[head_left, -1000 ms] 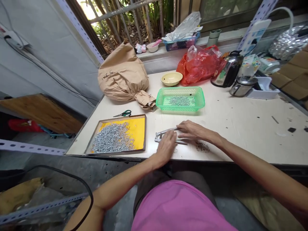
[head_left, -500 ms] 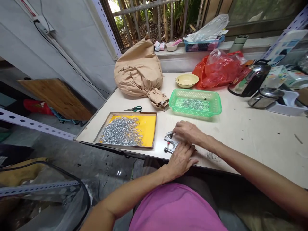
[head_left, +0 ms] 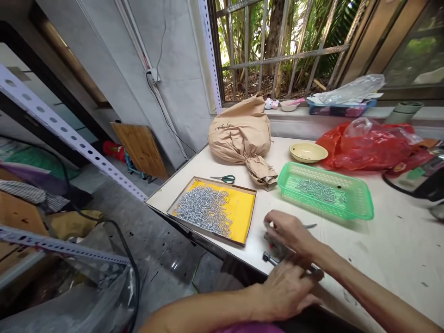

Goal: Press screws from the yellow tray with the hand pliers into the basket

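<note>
A small grey metal fixture with a black knob (head_left: 266,256) lies at the table's front edge, mostly covered by my hands. My left hand (head_left: 289,282) rests over its near side, fingers bent around it and thumb apart. Above it my right hand (head_left: 287,231) has its fingers curled and pinched at the fixture's far side; what is between them is hidden. A thin pointed metal piece (head_left: 310,226) sticks out behind the right hand; I cannot tell if it is held. To the left, a shallow tray (head_left: 245,226) lined in yellow holds a heap of small metal springs or screws (head_left: 201,208).
A green plastic basket (head_left: 360,208) with similar small metal parts sits beyond my right hand. Scissors (head_left: 227,178) lie behind the tray. Further back are a brown paper sack (head_left: 239,134), a cream bowl (head_left: 308,152) and red plastic bags (head_left: 364,148).
The view has swung left, so the table things appear shifted right and lower. My right hand stays at the fixture, its fingers now further over it. My left hand remains on it.
</note>
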`<state>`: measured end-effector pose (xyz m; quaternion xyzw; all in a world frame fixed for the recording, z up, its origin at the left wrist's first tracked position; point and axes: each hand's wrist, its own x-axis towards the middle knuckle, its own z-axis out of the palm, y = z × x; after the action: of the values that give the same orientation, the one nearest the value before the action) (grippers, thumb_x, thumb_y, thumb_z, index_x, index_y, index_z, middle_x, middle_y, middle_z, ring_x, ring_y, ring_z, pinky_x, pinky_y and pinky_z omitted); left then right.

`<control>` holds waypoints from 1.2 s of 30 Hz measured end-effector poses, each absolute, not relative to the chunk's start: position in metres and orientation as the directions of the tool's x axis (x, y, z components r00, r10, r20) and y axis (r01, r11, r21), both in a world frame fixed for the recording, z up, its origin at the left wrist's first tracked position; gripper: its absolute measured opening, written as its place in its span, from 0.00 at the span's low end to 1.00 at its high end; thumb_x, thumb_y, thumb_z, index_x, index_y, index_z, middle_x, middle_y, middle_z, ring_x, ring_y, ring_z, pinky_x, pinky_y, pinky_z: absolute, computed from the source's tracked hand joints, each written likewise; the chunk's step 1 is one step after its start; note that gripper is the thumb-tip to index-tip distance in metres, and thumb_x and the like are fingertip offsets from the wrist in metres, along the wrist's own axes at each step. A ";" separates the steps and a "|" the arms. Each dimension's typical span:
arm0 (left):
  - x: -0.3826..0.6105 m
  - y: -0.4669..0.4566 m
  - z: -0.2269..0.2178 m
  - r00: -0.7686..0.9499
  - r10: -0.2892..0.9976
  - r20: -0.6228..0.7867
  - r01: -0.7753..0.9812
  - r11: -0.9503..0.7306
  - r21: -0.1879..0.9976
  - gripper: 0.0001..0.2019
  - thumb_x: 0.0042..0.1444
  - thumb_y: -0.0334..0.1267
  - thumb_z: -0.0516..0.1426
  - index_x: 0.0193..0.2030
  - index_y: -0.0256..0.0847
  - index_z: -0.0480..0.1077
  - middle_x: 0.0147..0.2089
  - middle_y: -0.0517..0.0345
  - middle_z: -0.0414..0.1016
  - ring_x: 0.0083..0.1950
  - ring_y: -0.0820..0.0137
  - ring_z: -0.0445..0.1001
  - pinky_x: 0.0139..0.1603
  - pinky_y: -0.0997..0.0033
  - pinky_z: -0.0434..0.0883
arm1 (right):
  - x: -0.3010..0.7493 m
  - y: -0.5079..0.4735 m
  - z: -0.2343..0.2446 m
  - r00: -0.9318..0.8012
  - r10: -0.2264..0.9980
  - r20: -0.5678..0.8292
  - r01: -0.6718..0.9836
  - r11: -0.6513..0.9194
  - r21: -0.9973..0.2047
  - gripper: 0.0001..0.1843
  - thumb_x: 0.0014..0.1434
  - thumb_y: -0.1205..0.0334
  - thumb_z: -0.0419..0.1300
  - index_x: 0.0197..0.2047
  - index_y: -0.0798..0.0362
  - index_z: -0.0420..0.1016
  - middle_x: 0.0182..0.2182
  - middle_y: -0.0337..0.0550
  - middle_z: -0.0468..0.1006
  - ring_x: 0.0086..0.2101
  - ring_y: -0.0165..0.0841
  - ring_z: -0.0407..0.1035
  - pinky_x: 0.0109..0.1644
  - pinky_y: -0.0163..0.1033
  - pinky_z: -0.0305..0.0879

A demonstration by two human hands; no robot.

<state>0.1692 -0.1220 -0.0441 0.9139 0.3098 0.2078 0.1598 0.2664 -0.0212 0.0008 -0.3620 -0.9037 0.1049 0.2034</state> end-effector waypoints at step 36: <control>0.009 0.005 0.005 -0.064 0.998 0.011 0.697 0.036 0.716 0.08 0.52 0.36 0.58 0.36 0.37 0.76 0.36 0.55 0.77 0.35 0.71 0.72 0.38 0.73 0.69 | 0.322 -0.084 -0.011 -0.448 0.892 0.068 0.765 0.421 -0.487 0.16 0.67 0.55 0.45 0.51 0.47 0.69 0.43 0.45 0.72 0.36 0.33 0.72 0.37 0.38 0.68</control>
<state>0.0091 0.0045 0.0048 0.6320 0.6704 0.2870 0.2623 0.3224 -0.0837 -0.0106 -0.5004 -0.8277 0.1972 0.1601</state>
